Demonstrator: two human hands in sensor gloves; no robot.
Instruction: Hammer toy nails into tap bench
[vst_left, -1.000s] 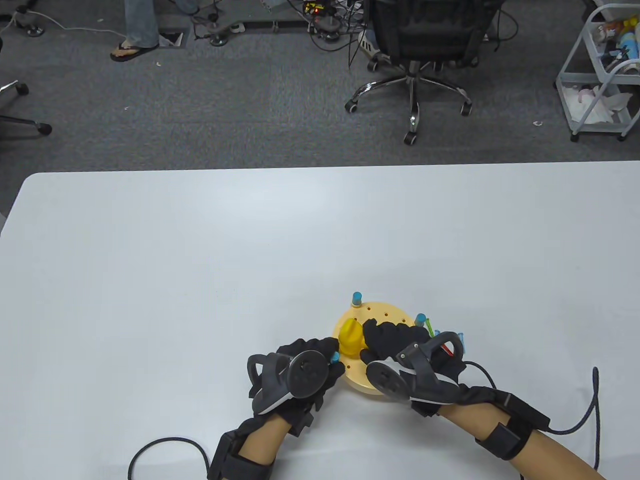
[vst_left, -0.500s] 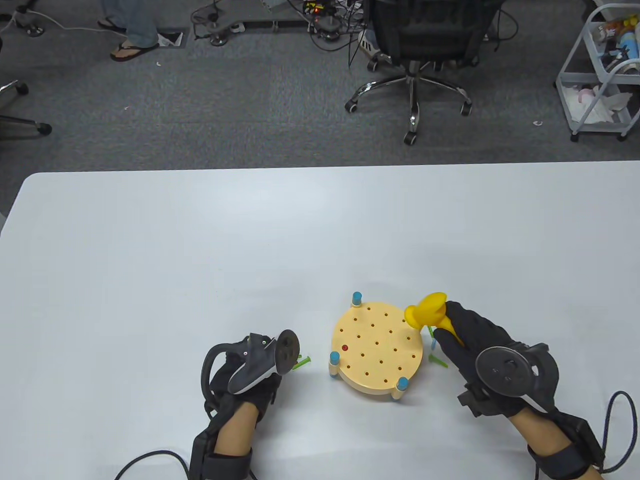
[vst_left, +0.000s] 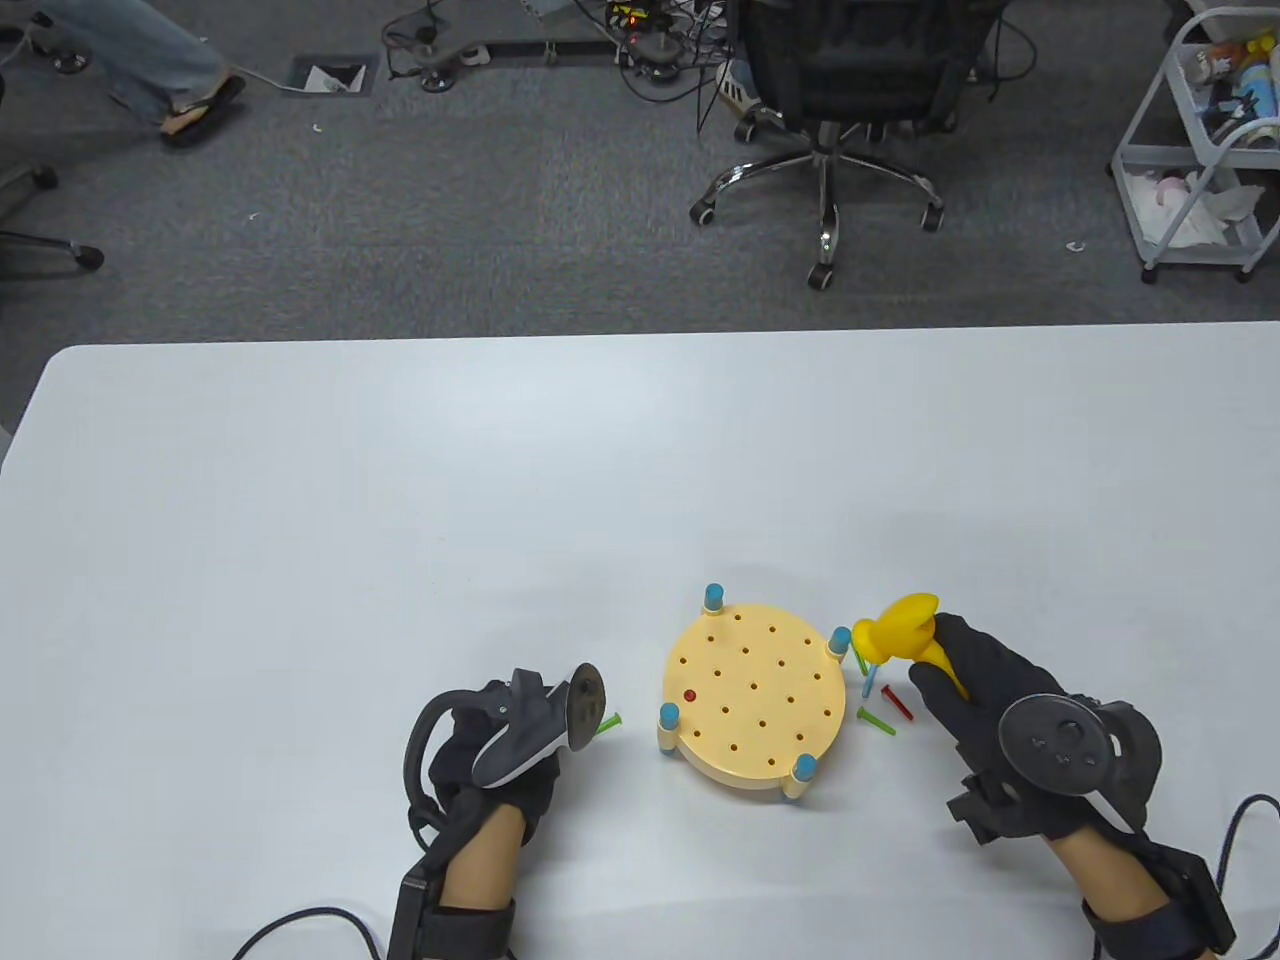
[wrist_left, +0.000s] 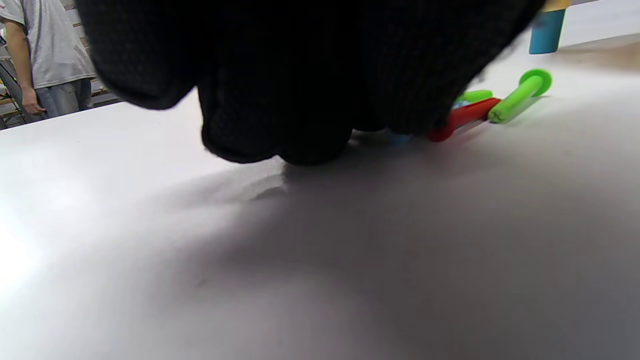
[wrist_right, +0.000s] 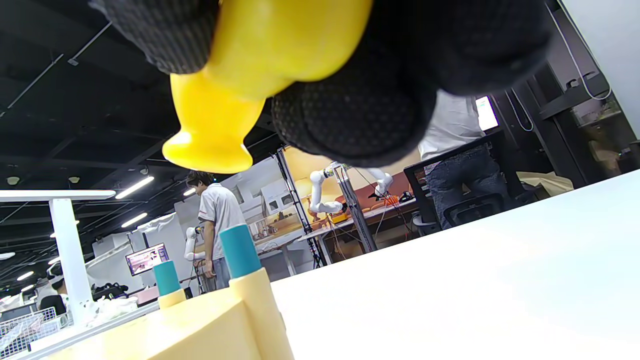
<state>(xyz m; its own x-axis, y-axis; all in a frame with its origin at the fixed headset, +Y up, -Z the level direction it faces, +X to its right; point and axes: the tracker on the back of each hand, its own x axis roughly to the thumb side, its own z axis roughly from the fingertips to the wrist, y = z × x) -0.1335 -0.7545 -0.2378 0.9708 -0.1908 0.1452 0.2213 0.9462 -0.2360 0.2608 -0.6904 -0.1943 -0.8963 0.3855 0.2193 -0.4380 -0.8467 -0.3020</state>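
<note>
1. My left hand (vst_left: 500, 745) rests knuckles-down on the desk near its front edge, left of the bench. The wrist view shows my fingers (wrist_left: 280, 90) curled over a small pile of nails. I cannot tell whether they actually pinch one or only cover them.
2. Poking out beside those fingers are a green nail (wrist_left: 520, 95) and a red nail (wrist_left: 462, 119), lying flat and touching. I judge them light, stiff plastic, smooth and prone to roll. I would pinch one by the shank just under its wide head, leaving the tip free for a hole.
3. The bench (vst_left: 755, 700) sits at the middle of the front edge: a round, cream disc on blue-capped legs, drilled with many holes. One red head (vst_left: 689, 695) sits flush near its left rim. It looks light enough to skid under a blow, so I would steady its rim.
4. More loose nails (vst_left: 880, 700) lie on the desk just right of the bench, crossing each other.
5. My right hand (vst_left: 1000, 700) wraps the handle of the yellow hammer (vst_left: 900, 632), fingers pressed tight around it. Its head hangs off the desk above those nails. It seems hollow and light, slick plastic, so I grip low on the handle.
</note>
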